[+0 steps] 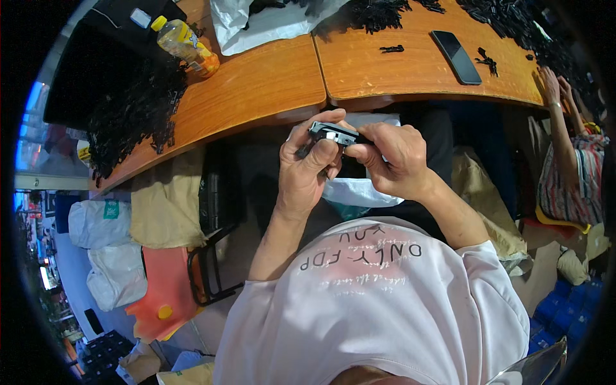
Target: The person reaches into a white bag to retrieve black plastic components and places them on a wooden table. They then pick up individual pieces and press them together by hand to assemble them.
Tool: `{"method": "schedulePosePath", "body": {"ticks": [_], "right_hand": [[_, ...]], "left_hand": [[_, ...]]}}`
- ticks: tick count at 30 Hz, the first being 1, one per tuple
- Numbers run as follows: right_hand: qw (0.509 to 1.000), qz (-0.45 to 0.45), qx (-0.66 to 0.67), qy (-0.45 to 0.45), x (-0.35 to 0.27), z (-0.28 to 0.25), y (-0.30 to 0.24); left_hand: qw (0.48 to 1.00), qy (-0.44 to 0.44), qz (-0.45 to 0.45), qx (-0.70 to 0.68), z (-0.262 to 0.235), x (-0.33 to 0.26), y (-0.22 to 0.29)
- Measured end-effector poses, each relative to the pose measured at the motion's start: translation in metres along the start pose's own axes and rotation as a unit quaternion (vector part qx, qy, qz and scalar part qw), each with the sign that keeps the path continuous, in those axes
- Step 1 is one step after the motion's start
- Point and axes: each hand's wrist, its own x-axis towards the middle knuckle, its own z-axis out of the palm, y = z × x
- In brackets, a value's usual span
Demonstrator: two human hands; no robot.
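Note:
Over my lap, just off the table's near edge, both hands meet at a small grey and black part (334, 134) with a bright metal piece on it. My left hand (303, 165) is closed round its left end, thumb in front and fingers behind. At the other end, my right hand (399, 162) pinches, thumb against forefinger; a dark bit shows at the fingertips, but its kind is hidden. Beneath the hands lies a white bag (362, 192), with its dark opening facing up.
The wooden table (269, 80) carries heaps of small black parts (144, 106), a yellow-capped bottle (187, 48), a white plastic sack (240, 32) and a phone (456, 58). At far right are another person's hands (552, 86). Brown sacks (168, 199) stand below the table.

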Motion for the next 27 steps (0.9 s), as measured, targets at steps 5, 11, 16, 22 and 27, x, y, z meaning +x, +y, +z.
{"method": "schedulePosePath", "body": {"ticks": [5, 11, 16, 22, 27], "right_hand": [[0.999, 0.042, 0.024, 0.002, -0.002, -0.002, 0.001], [0.991, 0.114, 0.073, -0.012, -0.002, -0.001, 0.002], [0.994, 0.083, 0.022, -0.066, -0.004, -0.008, 0.009], [0.994, 0.093, 0.052, -0.024, -0.011, -0.005, 0.016], [0.989, 0.12, 0.08, -0.036, -0.012, 0.0, 0.015]], "left_hand": [[0.999, -0.017, -0.023, -0.036, -0.007, 0.014, -0.007], [0.998, -0.008, -0.028, -0.055, -0.008, 0.023, -0.02], [0.995, -0.004, -0.055, -0.088, -0.008, 0.024, -0.024], [0.986, -0.034, -0.121, -0.106, -0.008, 0.031, -0.02], [0.995, -0.042, -0.061, -0.071, -0.02, 0.036, -0.033]]}}
